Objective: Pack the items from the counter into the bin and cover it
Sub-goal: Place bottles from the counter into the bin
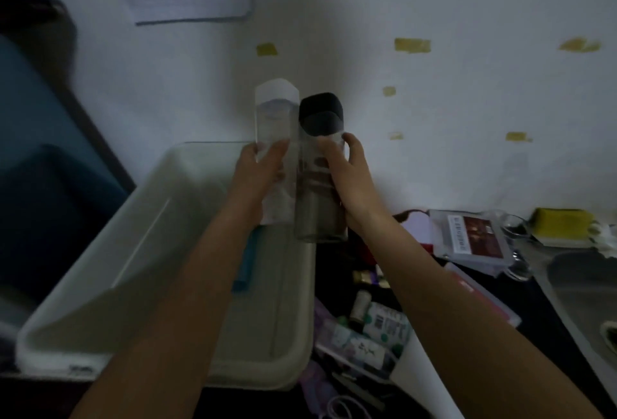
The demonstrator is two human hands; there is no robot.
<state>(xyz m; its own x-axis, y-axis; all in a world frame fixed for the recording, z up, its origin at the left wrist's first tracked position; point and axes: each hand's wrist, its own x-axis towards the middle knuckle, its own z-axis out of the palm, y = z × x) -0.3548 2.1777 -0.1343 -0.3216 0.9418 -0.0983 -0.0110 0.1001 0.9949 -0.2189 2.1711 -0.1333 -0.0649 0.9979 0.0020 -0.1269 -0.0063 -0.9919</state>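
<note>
Dim white wall backs a cluttered dark surface (551,301). Left hand (258,171) grips a clear square bottle (275,111), right hand (347,171) a black-capped smoky bottle (320,205), fingers wrapped round each, above the translucent white plastic bin (140,251). Packing underway; next, lower both inside.

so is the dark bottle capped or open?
Capped. A black cap sits on the dark bottle, which the right hand grips upright over the bin.

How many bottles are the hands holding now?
2: a clear bottle in the left hand, and a black-capped bottle in the right hand, both above the bin.
</note>
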